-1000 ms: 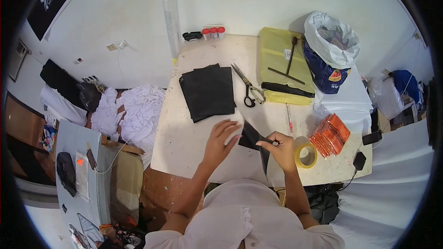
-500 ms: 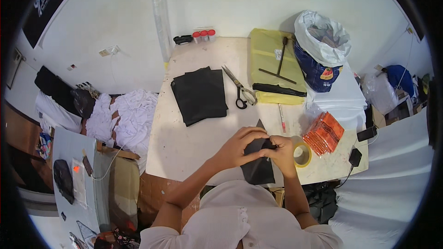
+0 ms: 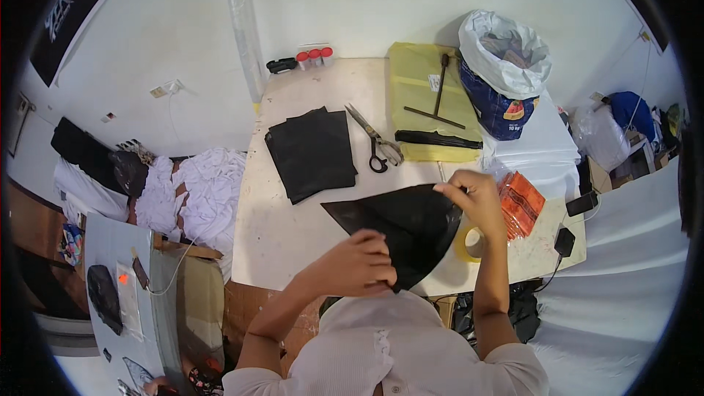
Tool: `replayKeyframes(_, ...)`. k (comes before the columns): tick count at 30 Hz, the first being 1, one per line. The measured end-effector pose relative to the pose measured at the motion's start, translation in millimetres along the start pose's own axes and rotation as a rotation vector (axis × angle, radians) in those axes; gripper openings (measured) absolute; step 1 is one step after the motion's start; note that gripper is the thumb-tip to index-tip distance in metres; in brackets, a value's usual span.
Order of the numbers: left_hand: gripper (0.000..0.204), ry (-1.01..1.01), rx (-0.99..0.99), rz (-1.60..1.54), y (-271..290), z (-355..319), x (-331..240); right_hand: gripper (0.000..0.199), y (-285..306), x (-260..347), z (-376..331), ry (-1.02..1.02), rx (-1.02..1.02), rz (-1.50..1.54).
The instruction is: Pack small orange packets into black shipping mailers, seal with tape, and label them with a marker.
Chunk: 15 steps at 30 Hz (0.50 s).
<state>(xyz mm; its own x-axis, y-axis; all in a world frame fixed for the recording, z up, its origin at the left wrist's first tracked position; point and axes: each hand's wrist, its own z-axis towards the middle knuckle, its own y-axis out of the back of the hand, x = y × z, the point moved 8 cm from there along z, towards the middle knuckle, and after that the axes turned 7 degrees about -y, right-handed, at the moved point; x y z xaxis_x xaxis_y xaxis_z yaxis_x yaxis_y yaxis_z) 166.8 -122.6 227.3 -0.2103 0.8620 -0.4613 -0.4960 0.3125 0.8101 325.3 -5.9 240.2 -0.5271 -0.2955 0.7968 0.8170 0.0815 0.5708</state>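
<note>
A thin black plastic bag (image 3: pixel 414 231) is spread out between my hands over the front of the table. My left hand (image 3: pixel 358 264) is closed on its lower left edge. At its upper right corner, my right hand (image 3: pixel 473 198) pinches the bag between thumb and fingers. A roll of yellowish tape (image 3: pixel 471 244) lies just beneath my right forearm, partly covered by the bag. To the left is a stack of flat black sheets (image 3: pixel 312 155), and scissors (image 3: pixel 376 141) lie beside it.
Yellow plastic packs (image 3: pixel 414 88) at the back carry a dark T-shaped tool (image 3: pixel 438 99). Behind my right hand stand a blue and white sack (image 3: pixel 506 73) and orange packets (image 3: pixel 521 205). Red-capped jars (image 3: pixel 315 59) line the far edge. A grey table (image 3: pixel 121 235) is at left.
My hands have drawn apart, the right one up and rightward, the left one down and leftward. The black bag, narrow and bunched before, now spreads wide between them.
</note>
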Motion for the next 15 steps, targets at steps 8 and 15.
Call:
replayKeyframes(8,0.029,0.245,-0.595,0.279,48.4,7.2,10.6,0.028,-14.2,76.1,-5.7,0.735,0.014,-0.17)
replayKeyframes(15,0.018,0.486,-0.524,0.031,9.1,-10.4,70.7,0.023,10.1,42.7,-9.0,0.376,-0.175,-0.154)
